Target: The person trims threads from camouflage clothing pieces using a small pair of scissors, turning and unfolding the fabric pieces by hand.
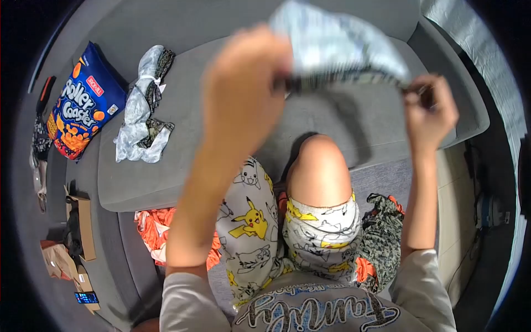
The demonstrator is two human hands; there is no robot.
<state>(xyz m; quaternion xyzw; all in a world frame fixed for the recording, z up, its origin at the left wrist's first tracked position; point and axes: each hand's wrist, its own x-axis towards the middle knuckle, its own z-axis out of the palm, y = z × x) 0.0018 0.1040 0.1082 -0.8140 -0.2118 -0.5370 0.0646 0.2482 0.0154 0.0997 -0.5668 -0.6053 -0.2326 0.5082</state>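
Note:
A light blue and white cloth [343, 44] with a dark edge is stretched in the air between my two hands, above the grey sofa seat. My left hand [249, 66], blurred by motion, is closed on its left end. At the right end, my right hand [430, 105] pinches the dark edge between bent fingers. The cloth's upper part bulges away from me, and its shadow falls on the seat. A tied bundle of similar pale and dark cloth [138, 110] lies on the sofa to the left.
A blue Roller Coaster snack-bag pillow [86, 105] leans at the sofa's left. Orange cloth [155, 227] and dark patterned cloth [384, 238] lie low beside my legs. Open cardboard boxes [86, 229] and a phone [86, 297] are at the far left.

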